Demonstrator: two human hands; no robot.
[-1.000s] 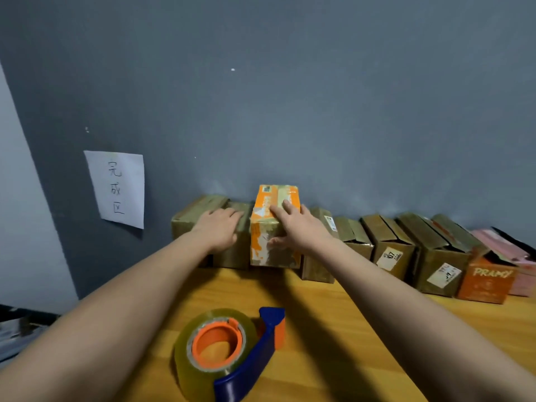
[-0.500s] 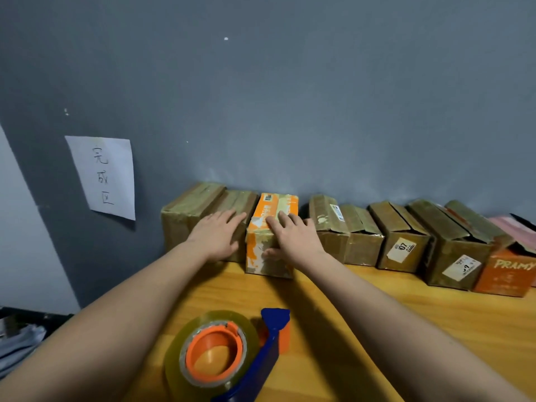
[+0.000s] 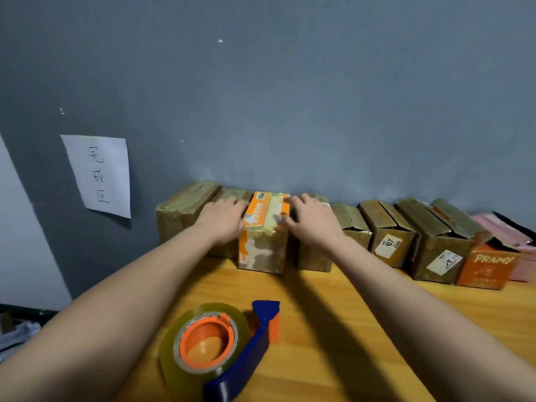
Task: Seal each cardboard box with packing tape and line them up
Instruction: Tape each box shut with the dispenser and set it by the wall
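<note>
An orange-and-white taped box (image 3: 262,233) stands in a row of cardboard boxes against the grey wall. My left hand (image 3: 222,221) lies on the brown box (image 3: 179,213) to its left, fingers touching the orange box's left edge. My right hand (image 3: 310,220) lies over the brown box (image 3: 314,256) on its right, fingertips touching the orange box's top right edge. Neither hand holds anything. A roll of clear tape in a blue and orange dispenser (image 3: 214,346) lies on the wooden table (image 3: 377,329) between my forearms.
Further right the row continues with several brown boxes with loose flaps (image 3: 388,236), an orange box marked PRAMY (image 3: 487,266) and a pink box (image 3: 510,227). A white paper sign (image 3: 98,175) hangs on the wall at left. The table's left edge drops off near my left forearm.
The orange box has slid back into the row against the wall. My right hand has moved off its top to its right side; my left hand stays at its left.
</note>
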